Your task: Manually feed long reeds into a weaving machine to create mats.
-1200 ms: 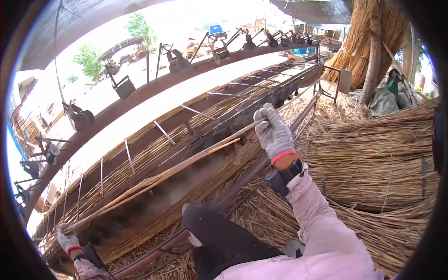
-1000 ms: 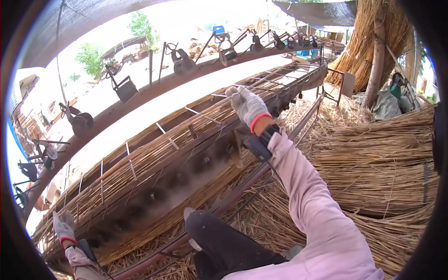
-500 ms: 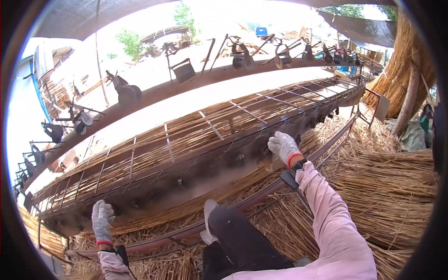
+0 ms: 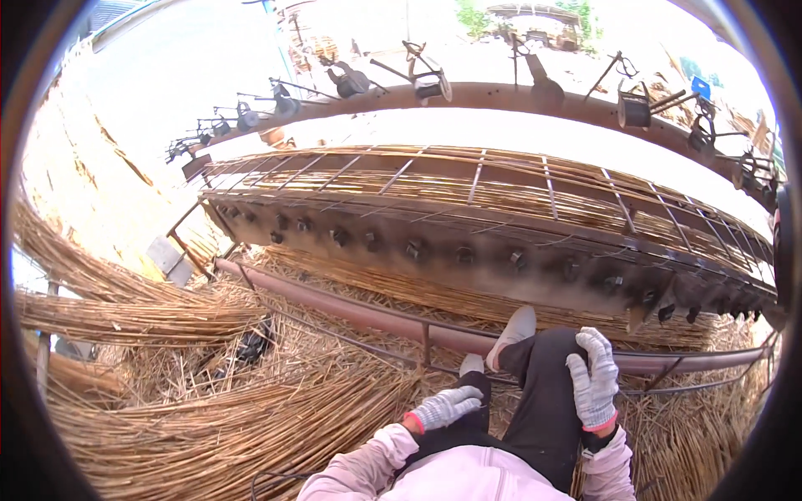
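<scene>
Down in front of the long metal frame (image 4: pixel 334 215), the person has drawn-in arms and both gloved hands by the legs. The left hand (image 4: pixel 445 407) lies palm down over the left leg (image 4: pixel 474 386), fingers stretched and slack; from here I can't see what, if anything, its palm covers. The right hand (image 4: pixel 593 380) sits against the outer side of the right knee (image 4: pixel 551 349), fingers loosely bent, its grip released. Both grey gloves end in a red cuff, and a black band (image 4: pixel 600 438) circles the right wrist. The long dry stalks (image 4: pixel 510 198) lie lengthwise in the frame, well apart from either hand, beneath a row of thin crossbars (image 4: pixel 476 177). Along the near side runs a dark panel (image 4: pixel 434 269) studded with knobs, hazy with what looks like dust. Beyond the frame, a heavy curved beam (image 4: pixel 501 98) carries a line of reels (image 4: pixel 632 113). Nearer the person, a reddish-brown pipe (image 4: pixel 368 316) stretches between the frame and the legs, and one pale shoe (image 4: pixel 511 334) shows beside it. To the left, a broad heap of stalks (image 4: pixel 234 426) spreads over the straw-strewn ground.
</scene>
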{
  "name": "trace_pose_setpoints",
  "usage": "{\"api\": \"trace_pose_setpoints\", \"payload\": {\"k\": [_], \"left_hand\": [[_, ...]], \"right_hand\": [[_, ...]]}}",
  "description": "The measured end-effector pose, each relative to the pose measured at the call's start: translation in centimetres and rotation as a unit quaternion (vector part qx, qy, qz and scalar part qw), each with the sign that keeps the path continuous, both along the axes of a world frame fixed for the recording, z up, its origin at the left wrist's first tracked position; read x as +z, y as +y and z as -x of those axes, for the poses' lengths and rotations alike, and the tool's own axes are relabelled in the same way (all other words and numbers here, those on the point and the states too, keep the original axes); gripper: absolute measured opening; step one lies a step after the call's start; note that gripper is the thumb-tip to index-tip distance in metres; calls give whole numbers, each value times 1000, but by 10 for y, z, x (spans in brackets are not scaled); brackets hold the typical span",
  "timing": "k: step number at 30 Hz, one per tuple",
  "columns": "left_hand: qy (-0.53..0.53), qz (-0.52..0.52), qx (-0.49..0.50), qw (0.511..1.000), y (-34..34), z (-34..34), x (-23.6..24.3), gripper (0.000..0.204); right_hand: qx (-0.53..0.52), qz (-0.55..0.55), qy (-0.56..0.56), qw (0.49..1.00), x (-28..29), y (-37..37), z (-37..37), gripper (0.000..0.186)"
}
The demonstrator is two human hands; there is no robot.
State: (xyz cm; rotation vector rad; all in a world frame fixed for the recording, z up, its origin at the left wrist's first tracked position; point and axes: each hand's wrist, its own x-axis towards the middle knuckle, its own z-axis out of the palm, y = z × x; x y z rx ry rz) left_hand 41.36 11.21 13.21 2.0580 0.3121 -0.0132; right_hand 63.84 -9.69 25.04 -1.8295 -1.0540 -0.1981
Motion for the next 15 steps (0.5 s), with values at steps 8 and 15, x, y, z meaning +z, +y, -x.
{"api": "trace_pose_setpoints", "payload": {"k": [8, 15], "left_hand": [[20, -57, -2, 998, -19, -3, 5, 36], [-44, -47, 33, 997, -17, 0, 5, 33]], "right_hand": [[39, 118, -132, 983, 7, 15, 23, 44], [49, 109, -125, 985, -13, 16, 13, 42]]}}
